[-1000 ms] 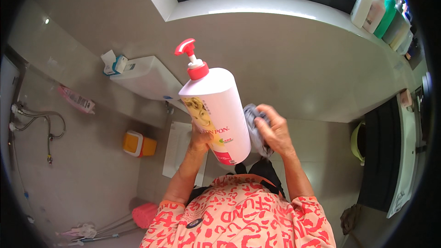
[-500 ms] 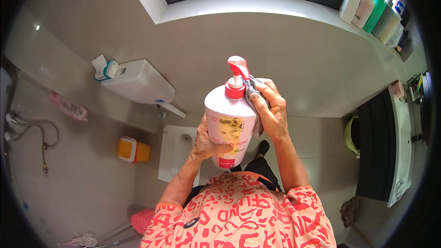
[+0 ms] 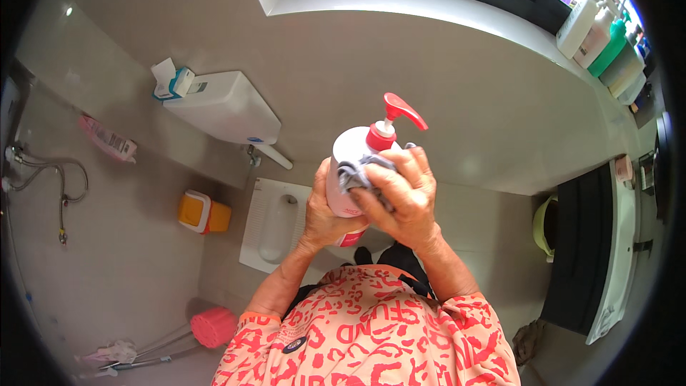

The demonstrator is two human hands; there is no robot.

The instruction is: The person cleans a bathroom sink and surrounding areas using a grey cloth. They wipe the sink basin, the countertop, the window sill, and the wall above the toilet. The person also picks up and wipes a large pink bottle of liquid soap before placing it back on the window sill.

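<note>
A large pale pink pump bottle (image 3: 348, 144) with a red pump head stands upright in front of my body, tilted slightly. My left hand (image 3: 325, 211) wraps round its lower left side, the thumb across the front. Bunched in my right hand (image 3: 407, 196) is a grey cloth (image 3: 361, 174), pressed against the front of the bottle below the red collar. Most of the bottle's label is hidden behind the cloth and my fingers. The pump's spout points to the right, above my right hand.
A squat toilet (image 3: 275, 225) lies in the floor beyond my left forearm, below a white cistern (image 3: 229, 111) with a tissue box (image 3: 171, 84). An orange bin (image 3: 204, 212) stands left. Several bottles (image 3: 607, 46) line the windowsill. A dark vanity (image 3: 582, 236) is at right.
My right hand has brought the cloth from the bottle's right side round to its front, covering the label. The bottle has turned, so its spout now points right. The view has shifted a little.
</note>
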